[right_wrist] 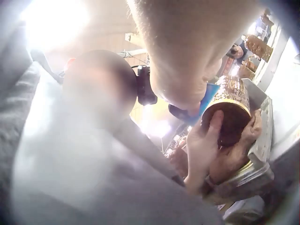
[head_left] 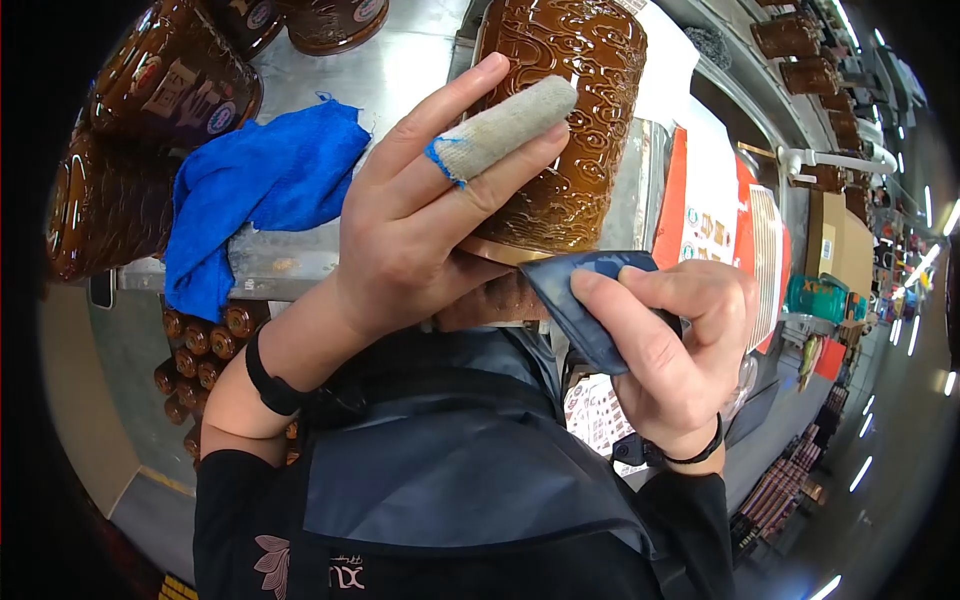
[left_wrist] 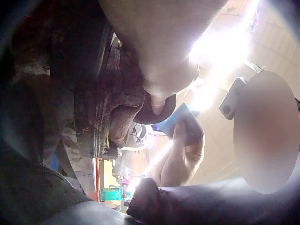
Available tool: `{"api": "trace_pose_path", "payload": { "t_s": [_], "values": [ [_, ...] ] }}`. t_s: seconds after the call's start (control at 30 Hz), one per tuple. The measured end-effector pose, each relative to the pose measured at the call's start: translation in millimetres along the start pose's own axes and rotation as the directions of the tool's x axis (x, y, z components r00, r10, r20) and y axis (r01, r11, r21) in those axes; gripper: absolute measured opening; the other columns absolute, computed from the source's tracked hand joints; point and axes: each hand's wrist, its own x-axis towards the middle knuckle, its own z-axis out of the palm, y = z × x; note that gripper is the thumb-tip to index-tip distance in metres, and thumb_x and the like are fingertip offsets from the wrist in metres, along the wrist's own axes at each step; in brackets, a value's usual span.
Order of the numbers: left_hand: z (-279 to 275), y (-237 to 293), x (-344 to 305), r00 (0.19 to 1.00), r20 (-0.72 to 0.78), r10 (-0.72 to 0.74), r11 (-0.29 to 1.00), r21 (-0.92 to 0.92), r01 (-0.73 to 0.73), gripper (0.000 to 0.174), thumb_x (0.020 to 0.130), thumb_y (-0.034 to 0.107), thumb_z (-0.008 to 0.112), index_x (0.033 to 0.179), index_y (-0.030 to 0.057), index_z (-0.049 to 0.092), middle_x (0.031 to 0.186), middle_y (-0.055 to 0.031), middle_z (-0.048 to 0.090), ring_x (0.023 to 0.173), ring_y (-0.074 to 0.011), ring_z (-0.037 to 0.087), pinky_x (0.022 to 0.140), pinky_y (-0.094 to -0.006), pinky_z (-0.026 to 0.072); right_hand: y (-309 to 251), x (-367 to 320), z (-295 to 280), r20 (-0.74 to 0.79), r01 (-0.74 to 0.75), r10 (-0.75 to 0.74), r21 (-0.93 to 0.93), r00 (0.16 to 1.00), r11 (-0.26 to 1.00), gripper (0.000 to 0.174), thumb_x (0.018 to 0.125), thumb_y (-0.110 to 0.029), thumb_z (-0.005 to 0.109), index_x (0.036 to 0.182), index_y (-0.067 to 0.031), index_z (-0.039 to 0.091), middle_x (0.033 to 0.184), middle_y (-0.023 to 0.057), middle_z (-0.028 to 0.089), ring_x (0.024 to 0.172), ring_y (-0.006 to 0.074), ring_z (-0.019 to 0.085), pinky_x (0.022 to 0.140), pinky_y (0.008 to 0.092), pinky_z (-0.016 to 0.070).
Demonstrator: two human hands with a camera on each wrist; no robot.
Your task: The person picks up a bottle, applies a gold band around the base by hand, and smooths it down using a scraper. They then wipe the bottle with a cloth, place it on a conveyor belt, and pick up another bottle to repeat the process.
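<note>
A glossy brown jar with a raised swirling pattern lies on its side in front of me, its base toward my body. My left hand holds it, fingers stretched over the side and thumb against the base, as the right wrist view shows. One finger wears a grey fabric sleeve with blue threads at its edge. Between thumb and fingers, my right hand pinches a folded dark blue sheet, resembling sandpaper. A corner of the sheet is right at the rim of the jar's base.
A blue cloth lies on the metal bench left of my left hand. Several more brown jars stand at the far left. Orange and white printed packaging is on the right. Small brown bottles sit below the bench.
</note>
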Motion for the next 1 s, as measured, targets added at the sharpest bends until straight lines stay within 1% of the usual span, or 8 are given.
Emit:
{"api": "trace_pose_path", "payload": {
  "t_s": [0.13, 0.2, 0.4, 0.63, 0.87, 0.93, 0.97, 1.0],
  "values": [
    [-2.5, -0.5, -0.1, 1.000, 0.011, -0.010, 1.000, -0.002, 0.010, 0.066, 0.068, 0.019, 0.087, 0.128, 0.0011, 0.068, 0.137, -0.0177, 0.063, 0.133, -0.0388, 0.055, 0.108, -0.0438, 0.0471, -2.2, -2.6, 0.4, 0.000, 0.047, -0.047, 0.034, 0.999, 0.998, 0.049, 0.054, -0.017, 0.073, 0.102, -0.0118, 0.080, 0.092, 0.0050, 0.062, 0.081, 0.0218, 0.056, 0.067, 0.0312, 0.0481],
    [-1.4, -0.1, 0.0, 1.000, 0.009, -0.004, 1.000, 0.004, 0.004, 0.066, 0.068, 0.020, 0.087, 0.128, 0.0010, 0.068, 0.137, -0.0180, 0.063, 0.133, -0.0390, 0.055, 0.108, -0.0440, 0.0471, 3.3, -2.2, -1.0, 0.007, -0.018, 0.018, 0.015, 1.000, 1.000, 0.049, 0.054, -0.016, 0.073, 0.102, -0.0121, 0.080, 0.091, 0.0044, 0.062, 0.081, 0.0220, 0.056, 0.067, 0.0311, 0.0481],
    [-3.0, 1.2, 0.8, 1.000, 0.021, -0.015, 1.000, -0.009, 0.015, 0.066, 0.069, 0.022, 0.088, 0.128, 0.0003, 0.067, 0.136, -0.0194, 0.063, 0.133, -0.0394, 0.054, 0.109, -0.0436, 0.0469, -0.4, -2.8, -0.6, 0.004, 0.010, -0.010, 0.049, 1.000, 0.999, 0.045, 0.055, -0.016, 0.074, 0.100, -0.0121, 0.081, 0.092, 0.0040, 0.062, 0.081, 0.0217, 0.056, 0.068, 0.0305, 0.0474],
    [-2.2, 1.4, 0.5, 1.000, 0.008, -0.017, 1.000, -0.018, 0.017, 0.066, 0.070, 0.024, 0.088, 0.129, 0.0004, 0.067, 0.137, -0.0200, 0.062, 0.133, -0.0396, 0.054, 0.109, -0.0433, 0.0466, -1.7, -3.7, 0.0, 0.003, -0.034, 0.033, 0.034, 0.999, 0.999, 0.044, 0.055, -0.014, 0.075, 0.099, -0.0130, 0.081, 0.089, 0.0035, 0.062, 0.079, 0.0221, 0.056, 0.067, 0.0298, 0.0464],
    [-3.6, 1.6, 1.8, 1.000, 0.027, -0.010, 1.000, -0.013, 0.010, 0.068, 0.070, 0.025, 0.088, 0.129, 0.0000, 0.067, 0.137, -0.0193, 0.062, 0.133, -0.0395, 0.054, 0.108, -0.0437, 0.0467, 13.7, -1.7, 1.7, -0.021, -0.065, 0.066, 0.020, 0.998, 0.998, 0.041, 0.061, -0.009, 0.076, 0.102, -0.0114, 0.078, 0.085, 0.0039, 0.063, 0.075, 0.0209, 0.056, 0.066, 0.0341, 0.0399],
    [-4.0, -0.3, 0.5, 1.000, 0.024, -0.004, 1.000, 0.001, 0.004, 0.068, 0.070, 0.026, 0.088, 0.129, -0.0001, 0.067, 0.137, -0.0191, 0.062, 0.133, -0.0393, 0.054, 0.108, -0.0438, 0.0467, 13.8, -4.0, -0.9, 0.012, -0.250, 0.250, 0.049, 0.968, 0.967, 0.038, 0.065, -0.005, 0.080, 0.103, -0.0085, 0.075, 0.083, 0.0051, 0.064, 0.073, 0.0221, 0.055, 0.065, 0.0339, 0.0411],
    [-4.0, -0.9, 0.0, 1.000, 0.020, 0.001, 1.000, 0.014, -0.001, 0.068, 0.070, 0.026, 0.088, 0.129, -0.0002, 0.067, 0.137, -0.0189, 0.062, 0.133, -0.0390, 0.055, 0.108, -0.0439, 0.0466, 17.8, -3.5, -0.1, -0.026, -0.287, 0.296, 0.174, 0.955, 0.942, 0.033, 0.073, -0.002, 0.081, 0.104, -0.0051, 0.071, 0.084, 0.0080, 0.065, 0.073, 0.0233, 0.058, 0.065, 0.0340, 0.0448],
    [-4.3, -0.6, 0.0, 1.000, 0.018, -0.001, 1.000, 0.015, 0.000, 0.068, 0.070, 0.026, 0.088, 0.129, -0.0002, 0.067, 0.137, -0.0189, 0.062, 0.133, -0.0390, 0.055, 0.108, -0.0439, 0.0466, 16.4, -6.4, -1.6, 0.008, -0.457, 0.481, 0.326, 0.877, 0.827, 0.026, 0.081, -0.003, 0.081, 0.104, -0.0021, 0.069, 0.084, 0.0099, 0.065, 0.073, 0.0232, 0.061, 0.065, 0.0329, 0.0486]
  ]
}}
